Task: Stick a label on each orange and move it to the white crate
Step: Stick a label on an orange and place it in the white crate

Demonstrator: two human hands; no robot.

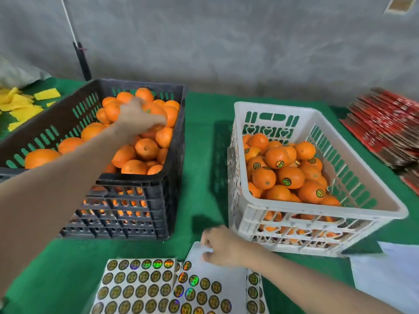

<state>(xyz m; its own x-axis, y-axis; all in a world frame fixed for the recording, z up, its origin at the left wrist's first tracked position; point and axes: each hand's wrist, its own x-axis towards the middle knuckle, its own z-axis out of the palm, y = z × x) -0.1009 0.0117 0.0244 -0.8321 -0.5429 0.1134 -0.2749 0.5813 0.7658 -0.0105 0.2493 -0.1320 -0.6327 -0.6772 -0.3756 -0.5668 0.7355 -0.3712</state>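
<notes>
My left hand reaches into the black crate and lies blurred over the pile of unlabelled oranges; whether it grips one cannot be made out. My right hand is at the near edge of the table and pinches the bare white upper edge of a label sheet, which carries round holographic labels. A second, fuller label sheet lies to its left. The white crate on the right holds several oranges with labels.
Green cloth covers the table, with a gap between the two crates. Yellow pieces lie at the far left, a red stack of flat packaging at the far right, and white paper at the near right. A grey wall stands behind.
</notes>
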